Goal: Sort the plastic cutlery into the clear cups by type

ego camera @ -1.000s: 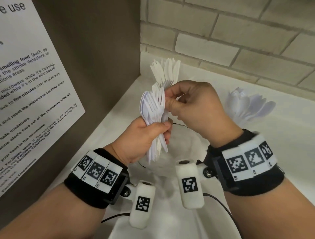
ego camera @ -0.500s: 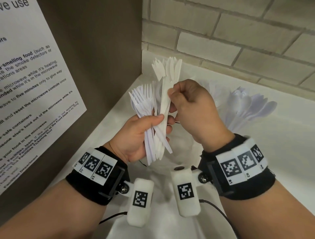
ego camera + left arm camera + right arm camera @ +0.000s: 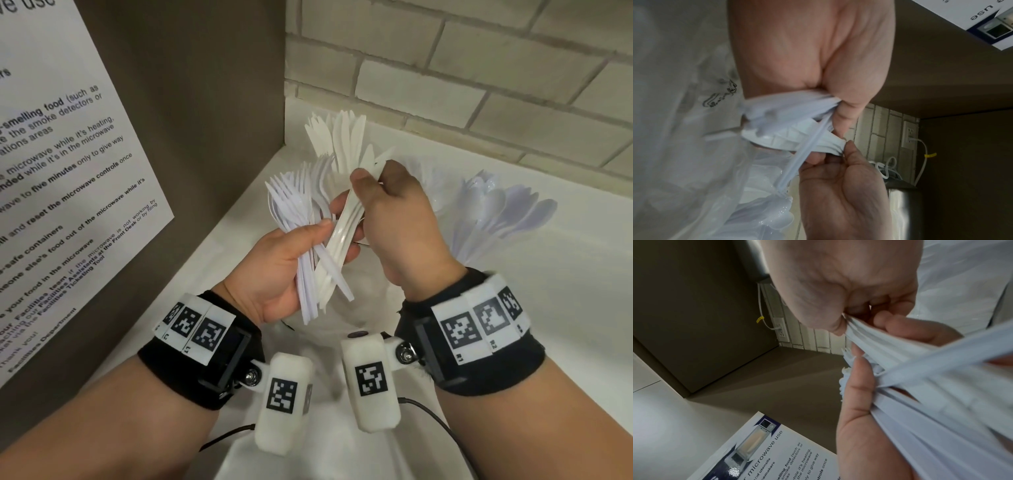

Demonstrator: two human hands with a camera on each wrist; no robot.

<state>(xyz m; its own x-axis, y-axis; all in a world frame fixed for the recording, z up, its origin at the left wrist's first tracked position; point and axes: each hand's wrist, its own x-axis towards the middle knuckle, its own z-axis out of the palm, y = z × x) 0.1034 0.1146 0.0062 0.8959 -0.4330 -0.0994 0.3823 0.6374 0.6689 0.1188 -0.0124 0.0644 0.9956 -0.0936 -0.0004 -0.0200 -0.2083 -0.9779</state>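
White plastic forks (image 3: 294, 202) fan out at 10 o'clock from the left hand (image 3: 284, 270), whose fingers and thumb wrap their thin, ribbed handles into one bundle above the pale counter (image 3: 565, 308). Crossing that bundle, a few flat plastic knives (image 3: 346, 219) run from 6 toward 12 o'clock; the right hand (image 3: 400, 222) pinches them near mid-length between thumb and curled fingers, touching the left fingertips. Around them, largest first: a grey-brown panel (image 3: 191, 102) at 9 o'clock carries a printed microwave notice (image 3: 61, 178); a pale brick wall (image 3: 479, 68) spans 12 to 2 o'clock. At 12 o'clock more knives (image 3: 342, 140) stand upright, their cup hidden behind the hands. At 2 o'clock glossy spoons (image 3: 507, 212) splay from a clear cup (image 3: 462, 246) barely discernible. The hands also block the transparent cup (image 3: 342, 315) rim just below them.
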